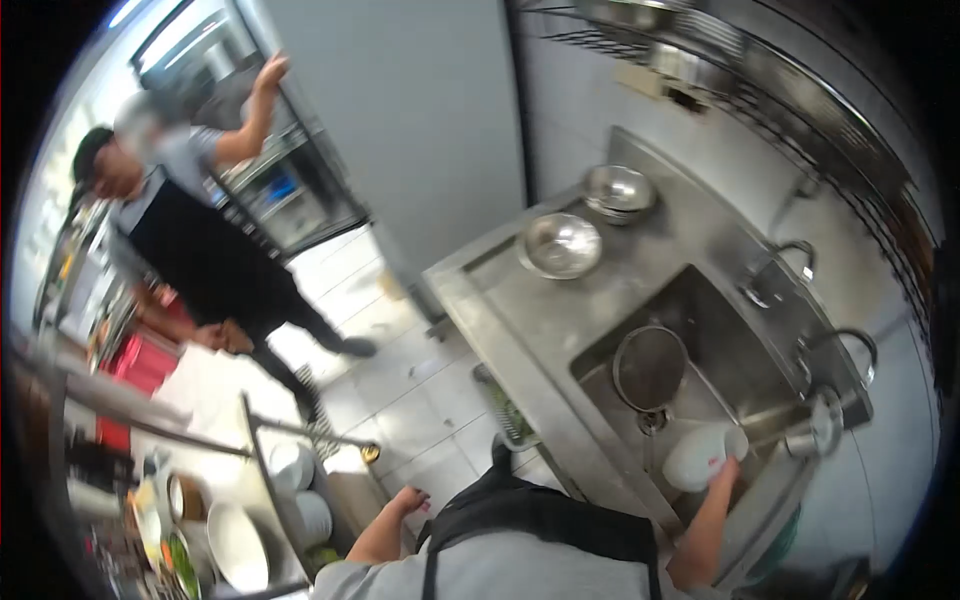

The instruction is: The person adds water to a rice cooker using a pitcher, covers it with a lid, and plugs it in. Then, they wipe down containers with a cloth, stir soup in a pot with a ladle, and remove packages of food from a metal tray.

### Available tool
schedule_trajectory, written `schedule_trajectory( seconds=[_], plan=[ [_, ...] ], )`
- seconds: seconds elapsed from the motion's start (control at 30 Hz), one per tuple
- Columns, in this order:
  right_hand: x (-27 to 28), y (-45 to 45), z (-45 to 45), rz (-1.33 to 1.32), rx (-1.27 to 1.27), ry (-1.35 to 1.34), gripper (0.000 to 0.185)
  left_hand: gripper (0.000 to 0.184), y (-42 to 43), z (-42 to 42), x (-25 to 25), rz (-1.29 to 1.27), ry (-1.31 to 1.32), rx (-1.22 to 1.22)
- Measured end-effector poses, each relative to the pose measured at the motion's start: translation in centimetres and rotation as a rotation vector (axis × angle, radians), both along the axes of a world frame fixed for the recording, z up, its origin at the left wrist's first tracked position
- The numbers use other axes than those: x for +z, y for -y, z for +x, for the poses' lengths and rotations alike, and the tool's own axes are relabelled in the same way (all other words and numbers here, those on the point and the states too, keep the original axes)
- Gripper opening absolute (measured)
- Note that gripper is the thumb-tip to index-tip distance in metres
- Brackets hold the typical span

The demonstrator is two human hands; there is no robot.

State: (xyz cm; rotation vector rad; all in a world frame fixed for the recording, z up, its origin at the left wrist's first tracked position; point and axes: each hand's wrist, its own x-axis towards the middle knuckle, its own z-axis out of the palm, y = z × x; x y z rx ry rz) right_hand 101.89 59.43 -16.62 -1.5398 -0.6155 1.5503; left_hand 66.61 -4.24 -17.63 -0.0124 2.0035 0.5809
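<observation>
My right grip (724,474) pinches a white container (692,458) above the sink (722,340) below it, presumably confining drips; I cannot tell my left grip's (406,500) state.

The single view originates at my head and faces forward and steeply downward, with my apron (555,515) nearest the lens at the bottom edge. Its wide, rounded field spans the sink (715,295) at right, the floor (405,400) centrally, and a co-worker (200,245) farther off, upper left.
</observation>
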Motion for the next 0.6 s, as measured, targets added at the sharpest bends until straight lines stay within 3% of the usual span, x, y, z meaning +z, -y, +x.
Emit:
schedule_trajectory(
  seconds=[0.03,0.23,0.37,0.47,0.53,0.6],
  plan=[
    [-0.1,0.6,-0.2,-0.012,0.053,-0.016,0.035,0.028,0.0,0.9,-0.3,0.025,0.088,0.251],
    [1.8,-0.9,-2.0,-0.137,-0.126,0.151,0.032,0.029,-0.4,1.6,0.4,0.005,0.059,0.217],
    [6.9,2.6,-4.8,-0.165,-0.262,0.213,0.033,0.029,1.0,1.9,-3.6,0.039,0.066,0.181],
    [4.9,2.6,-5.4,-0.078,-0.335,0.255,0.034,0.028,1.0,2.0,-4.3,0.016,0.071,0.171],
    [-1.8,-0.3,-1.5,-0.003,0.036,0.533,0.036,0.028,0.1,1.6,-2.6,-0.003,0.056,0.163],
    [-1.8,-1.4,-2.9,-0.101,0.014,0.484,0.037,0.028,-0.1,1.1,-3.0,0.008,0.061,0.159]
  ],
)
